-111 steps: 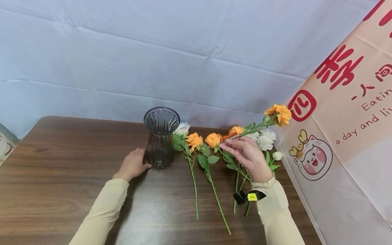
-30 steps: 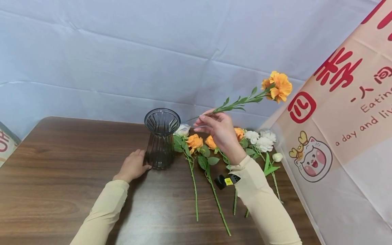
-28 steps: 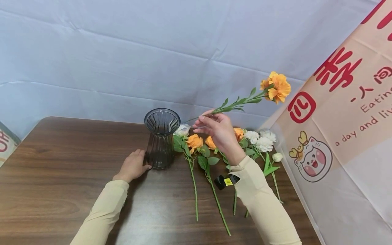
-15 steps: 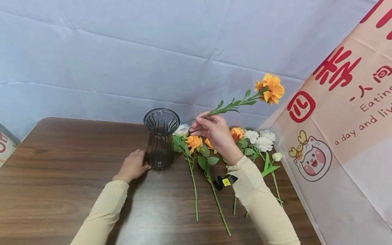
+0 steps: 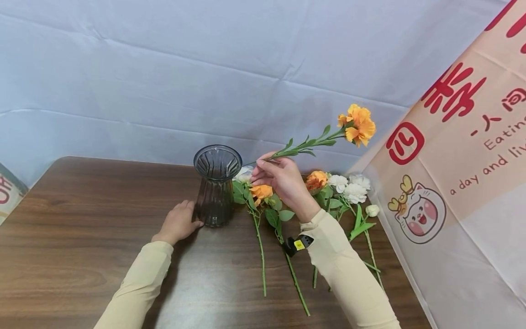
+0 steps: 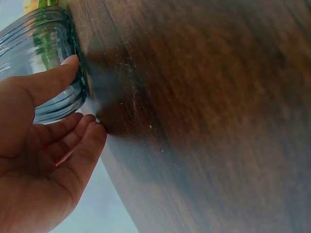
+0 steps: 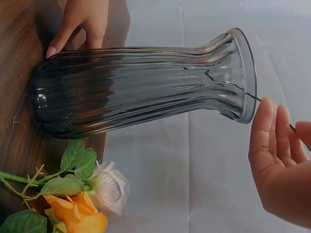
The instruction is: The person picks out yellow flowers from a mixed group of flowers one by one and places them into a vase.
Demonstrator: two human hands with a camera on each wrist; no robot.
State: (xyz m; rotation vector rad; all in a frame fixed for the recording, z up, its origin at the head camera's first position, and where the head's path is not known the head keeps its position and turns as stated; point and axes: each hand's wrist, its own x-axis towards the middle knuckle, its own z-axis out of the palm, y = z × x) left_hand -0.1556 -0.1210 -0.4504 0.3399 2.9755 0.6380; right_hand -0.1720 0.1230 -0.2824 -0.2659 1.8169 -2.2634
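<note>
Work looks early, I judge: the right hand (image 5: 285,182) pinches an orange flower (image 5: 357,126), its stem (image 5: 308,145) perhaps just entering the vase (image 5: 215,201); the left hand (image 5: 177,222) rests relaxed at the base (image 5: 214,220). Other flowers (image 5: 355,193) lie unplaced on the tabletop (image 5: 94,228).

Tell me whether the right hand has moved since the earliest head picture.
Yes: the right hand has moved leftward, closer to the grey glass vase, which stands in the same place.
</note>
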